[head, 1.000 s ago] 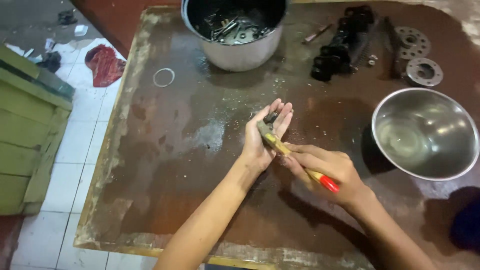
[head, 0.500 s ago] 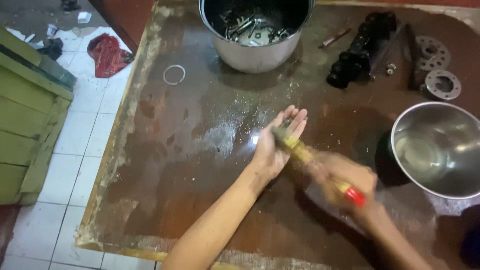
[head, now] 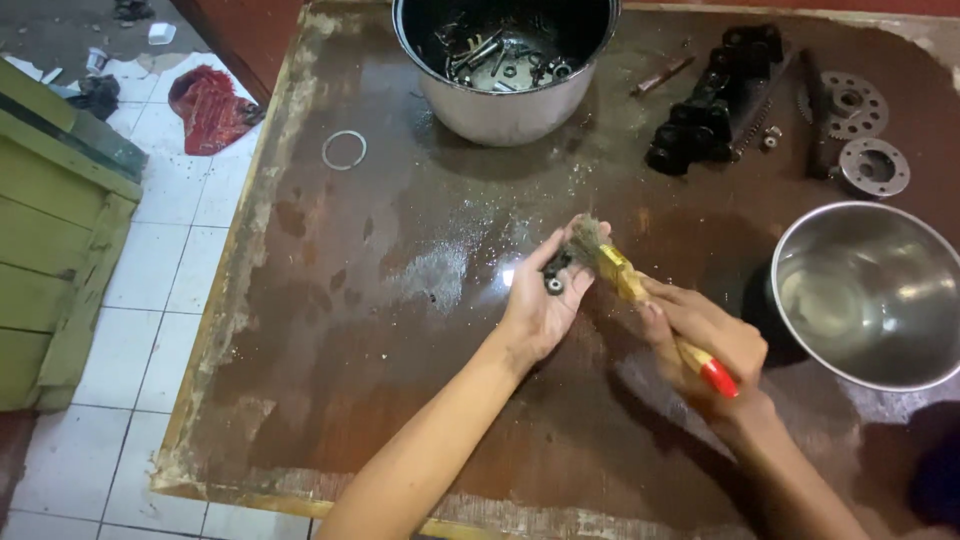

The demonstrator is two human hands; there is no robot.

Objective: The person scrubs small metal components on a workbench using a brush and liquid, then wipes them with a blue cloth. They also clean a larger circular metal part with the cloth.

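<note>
head view looks down on a worn, dark brown tabletop (head: 380, 380), wet and greasy in patches, with a glare spot near the middle and pale, chipped edges along its left and near sides. left hand (head: 545, 300) lies palm up over the table's centre, fingers loosely curled under a small black metal part (head: 555, 273) that rests across them. right hand (head: 705, 340) is closed around the handle of a paintbrush (head: 640, 295) with a yellow shaft and red end; its bristles touch the part in the left palm.

at the far edge stands a steel pot (head: 505, 100) holding loose bolts and small hardware. to its left a thin metal ring (head: 344, 150) lies flat on the table. far right of the pot sit a black chain-like assembly (head: 710, 105), a small rod beside it, and two round sprocket plates (head: 865, 135). an empty steel bowl (head: 870, 290) sits at the right edge, just beside the right hand.

left of the table the floor is white tile (head: 150, 280), dirty and littered, with a red rag (head: 210, 105) lying on it and a green wooden crate (head: 55, 230) at the left edge.
</note>
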